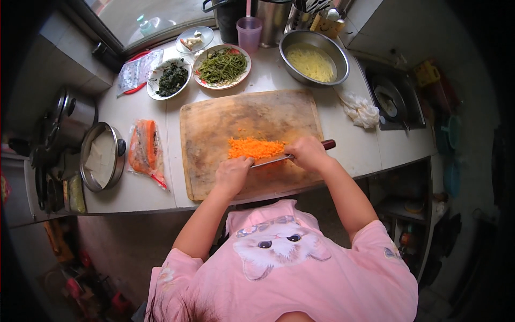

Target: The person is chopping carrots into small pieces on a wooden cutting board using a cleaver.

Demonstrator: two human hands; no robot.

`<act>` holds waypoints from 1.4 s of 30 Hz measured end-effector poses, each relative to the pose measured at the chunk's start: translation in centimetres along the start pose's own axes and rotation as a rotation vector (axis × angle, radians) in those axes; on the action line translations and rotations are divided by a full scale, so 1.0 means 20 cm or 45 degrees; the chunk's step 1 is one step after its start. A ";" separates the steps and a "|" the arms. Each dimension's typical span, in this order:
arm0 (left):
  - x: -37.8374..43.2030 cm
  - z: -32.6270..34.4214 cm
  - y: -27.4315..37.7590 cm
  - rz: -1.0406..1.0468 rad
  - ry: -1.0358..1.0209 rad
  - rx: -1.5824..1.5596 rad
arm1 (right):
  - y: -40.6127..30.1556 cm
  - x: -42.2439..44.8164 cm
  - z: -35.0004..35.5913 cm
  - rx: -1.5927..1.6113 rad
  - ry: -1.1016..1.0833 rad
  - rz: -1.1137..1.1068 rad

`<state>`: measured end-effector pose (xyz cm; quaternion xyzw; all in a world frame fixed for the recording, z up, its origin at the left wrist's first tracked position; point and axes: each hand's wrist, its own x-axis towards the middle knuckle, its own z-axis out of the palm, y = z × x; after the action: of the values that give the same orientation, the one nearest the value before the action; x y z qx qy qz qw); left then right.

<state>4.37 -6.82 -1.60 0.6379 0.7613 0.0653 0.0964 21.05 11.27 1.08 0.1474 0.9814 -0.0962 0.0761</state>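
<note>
A kitchen knife (268,161) with a dark red handle lies across a pile of finely chopped carrot (255,147) on a worn wooden cutting board (249,110). My right hand (308,153) is closed around the knife where blade and handle meet, and the handle's end sticks out to the right. At the blade's other end, my left hand (233,174) grips near the tip with bent fingers. The carrot bits lie mostly just beyond the blade, and a few are scattered farther up the board. Part of the blade is hidden by both hands.
Left of the board lies a plastic bag of carrots (144,147), beside a round steel pan (101,157). Behind stand a bowl of dark greens (172,78), a plate of green stems (222,66) and a steel bowl of pale shreds in water (312,60). A crumpled cloth (359,109) lies near the sink (396,94).
</note>
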 end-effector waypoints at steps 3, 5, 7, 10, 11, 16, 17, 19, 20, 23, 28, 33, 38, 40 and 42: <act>-0.02 -0.01 -0.01 0.033 0.059 -0.102 | -0.04 -0.03 -0.07 0.015 0.003 0.057; -0.02 -0.04 0.03 0.002 -0.023 -0.096 | -0.03 -0.04 -0.06 0.018 -0.008 0.048; -0.02 -0.01 0.03 0.033 -0.018 -0.085 | -0.02 -0.05 -0.03 0.018 -0.008 0.025; 0.01 0.02 0.06 0.066 -0.069 -0.043 | 0.02 -0.09 0.07 0.071 0.010 0.047; 0.01 0.02 0.07 0.067 -0.122 -0.012 | 0.03 -0.10 0.09 0.099 0.049 0.058; 0.02 0.01 0.05 0.087 -0.083 -0.009 | 0.05 -0.09 0.08 0.128 0.119 0.049; 0.03 0.00 0.05 0.099 -0.090 -0.009 | 0.05 -0.10 0.07 0.101 0.103 0.042; 0.02 -0.01 0.05 0.054 -0.072 -0.051 | 0.04 -0.09 0.05 0.085 0.079 0.035; 0.02 -0.01 0.05 0.008 -0.050 -0.093 | 0.03 -0.08 0.05 0.083 0.088 0.033; 0.04 0.01 0.06 0.062 -0.107 -0.001 | 0.07 -0.08 0.09 0.093 0.110 0.049; 0.05 0.00 0.05 0.042 -0.106 -0.007 | 0.07 -0.07 0.10 0.108 0.141 0.040; 0.03 -0.02 0.02 0.043 0.034 -0.149 | 0.02 -0.04 -0.03 0.061 -0.016 0.096; 0.08 0.00 0.06 0.007 -0.090 0.006 | 0.07 -0.04 0.08 0.115 0.064 0.095; 0.07 0.01 0.04 0.015 -0.066 -0.006 | 0.06 -0.04 0.06 0.144 0.106 0.099; 0.06 0.03 0.01 0.022 -0.040 -0.016 | 0.05 -0.04 0.02 0.123 0.015 0.093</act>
<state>4.57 -5.63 -2.24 0.6447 0.7538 0.0607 0.1118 22.06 11.87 0.68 0.1872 0.9700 -0.1400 0.0667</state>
